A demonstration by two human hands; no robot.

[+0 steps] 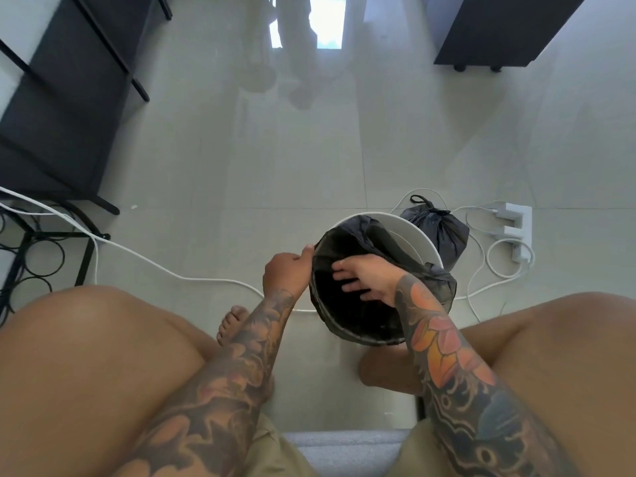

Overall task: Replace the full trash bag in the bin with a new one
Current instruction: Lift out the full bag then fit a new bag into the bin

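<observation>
A white round bin (414,237) stands on the floor between my knees. A new black trash bag (358,313) lines it, its edge folded over the near and left rim while the far right rim is bare. My left hand (287,273) pinches the bag's edge at the left rim. My right hand (364,275) reaches inside the bag with fingers spread flat against the liner. The full black bag (438,232), tied in a knot, sits on the floor just behind the bin to the right.
White cables (161,266) run across the tiled floor past the bin to a white power strip (512,225) at right. A black metal shelf (51,108) stands at left, a dark cabinet (499,29) at the far right. My bare foot (232,325) rests near the bin.
</observation>
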